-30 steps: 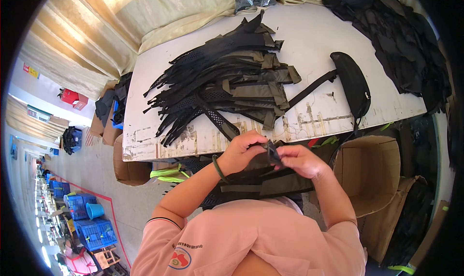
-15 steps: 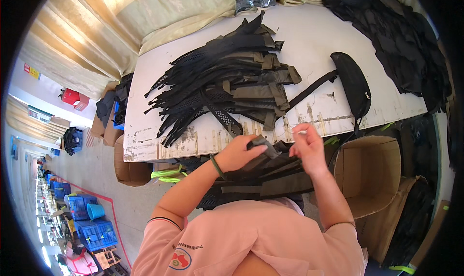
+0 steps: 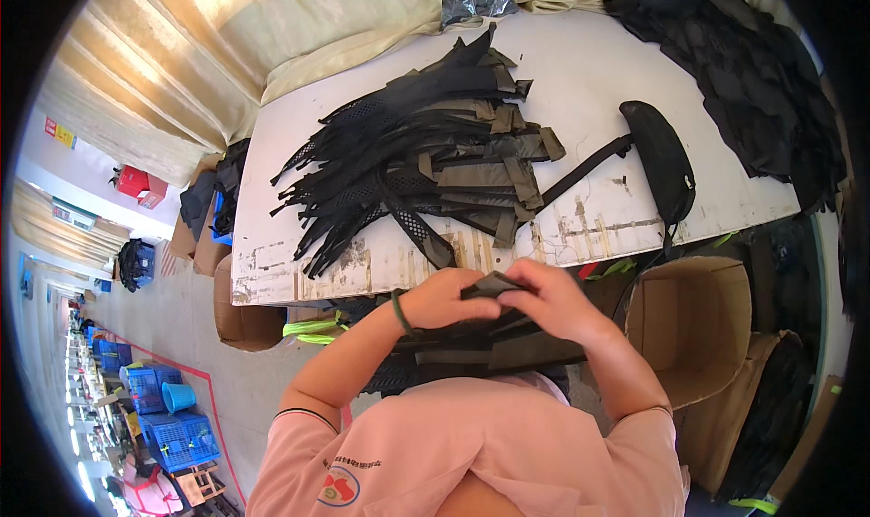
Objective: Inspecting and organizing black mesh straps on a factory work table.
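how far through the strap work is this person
Hard to count. Already on the white table: a fanned pile of black and olive straps and one padded black piece set apart, though finished or waiting is unclear. In hand: the left hand and right hand together grip a folded dark strap piece. More strap pieces lie in the lap.

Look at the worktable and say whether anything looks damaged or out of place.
The white table has worn, scraped paint along its near edge. The black straps lie in a loose heap. Otherwise nothing stands out.
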`<state>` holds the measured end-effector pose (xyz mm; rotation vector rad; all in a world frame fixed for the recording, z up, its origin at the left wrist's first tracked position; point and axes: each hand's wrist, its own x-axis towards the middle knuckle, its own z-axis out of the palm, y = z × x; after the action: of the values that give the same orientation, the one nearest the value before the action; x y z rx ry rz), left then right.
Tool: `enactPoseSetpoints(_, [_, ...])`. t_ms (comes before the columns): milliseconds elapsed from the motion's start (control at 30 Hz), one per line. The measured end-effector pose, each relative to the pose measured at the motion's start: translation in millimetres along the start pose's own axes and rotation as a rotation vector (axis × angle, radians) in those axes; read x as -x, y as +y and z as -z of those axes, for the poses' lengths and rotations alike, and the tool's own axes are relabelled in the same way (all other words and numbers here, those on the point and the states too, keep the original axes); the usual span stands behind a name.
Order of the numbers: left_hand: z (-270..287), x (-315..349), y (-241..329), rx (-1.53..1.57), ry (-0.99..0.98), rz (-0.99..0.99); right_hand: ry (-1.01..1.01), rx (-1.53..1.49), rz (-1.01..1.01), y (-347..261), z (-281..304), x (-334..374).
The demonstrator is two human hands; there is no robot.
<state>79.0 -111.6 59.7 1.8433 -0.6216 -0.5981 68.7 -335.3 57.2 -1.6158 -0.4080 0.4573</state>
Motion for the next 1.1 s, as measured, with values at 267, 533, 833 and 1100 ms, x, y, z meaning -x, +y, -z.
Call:
enactPoseSetpoints(267, [66, 80, -25, -0.498, -0.338, 0.317, 0.198, -0.155, -0.283, -5, 93, 59])
enactPoseSetpoints(533, [32, 123, -73, -0.578, -0.478, 0.466, 0.141, 0.896, -0.416, 16, 97, 37])
enactPoseSetpoints(833, [9, 95, -54, -0.619, 0.014, 0.228, 0.332, 0.954, -0.201, 51, 77, -118])
enactPoseSetpoints(1100, [23, 100, -85, -0.557, -0.064, 0.35, 0.452, 0.916, -0.174, 81, 75, -147])
